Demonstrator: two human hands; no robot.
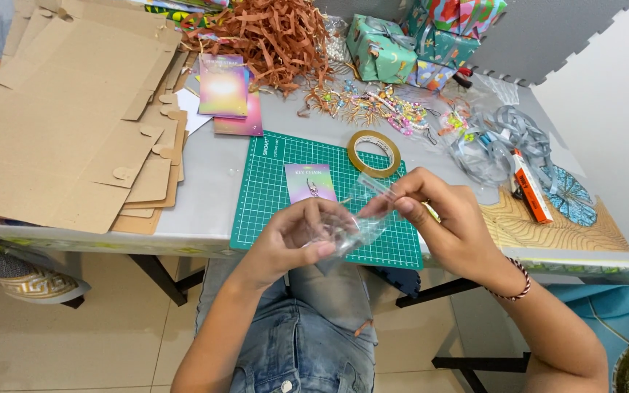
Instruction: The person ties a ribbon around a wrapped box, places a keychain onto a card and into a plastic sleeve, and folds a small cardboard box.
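Your left hand (296, 236) and right hand (442, 218) are both pinching a clear plastic sleeve (358, 218) above the worktop's (212, 196) near edge. A purple card (310, 182) is lying on the green cutting mat (278, 193), with a tape roll (374, 153) at the mat's far edge.

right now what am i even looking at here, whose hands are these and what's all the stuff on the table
This is one picture from a camera worn on a person's head, looking down at their own two bare hands over a craft table. The left hand and right hand together hold a small clear plastic bag. Below them lies a green cutting mat with a purple keychain card on it and a roll of clear tape at its far edge. Flat cardboard sheets lie to the left. Farther back are shredded brown paper, beaded keychains, wrapped gift boxes and silver ribbon.
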